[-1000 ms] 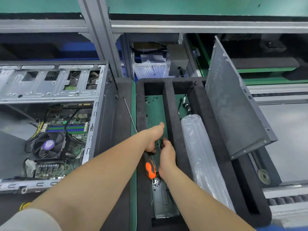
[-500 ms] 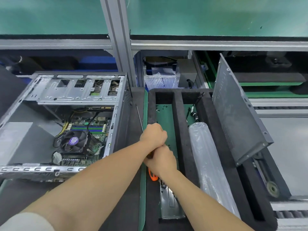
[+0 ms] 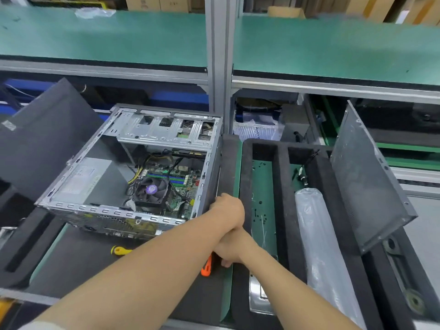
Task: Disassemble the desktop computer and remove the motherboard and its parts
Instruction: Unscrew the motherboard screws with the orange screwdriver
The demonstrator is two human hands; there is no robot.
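Open grey metal desktop case (image 3: 133, 167): at left on the dark worktop (image 3: 78, 263), side off for reaching the board; one.
Green motherboard (image 3: 188, 184): inside the case, under one black cooling fan (image 3: 151, 190); not yet removed.
Right hand (image 3: 232, 251): grip wrapped round one orange-handled screwdriver (image 3: 206, 266), probably for the screws.
Left hand (image 3: 228, 210): against the right hand, knuckles up; grip hidden, cannot tell.
Yellow-handled tool (image 3: 119, 250): one, lying spare just beside the case.
Loose grey side panel (image 3: 364, 177): one, propped on black foam tray (image 3: 281, 186), out of the way.

No legible text anywhere
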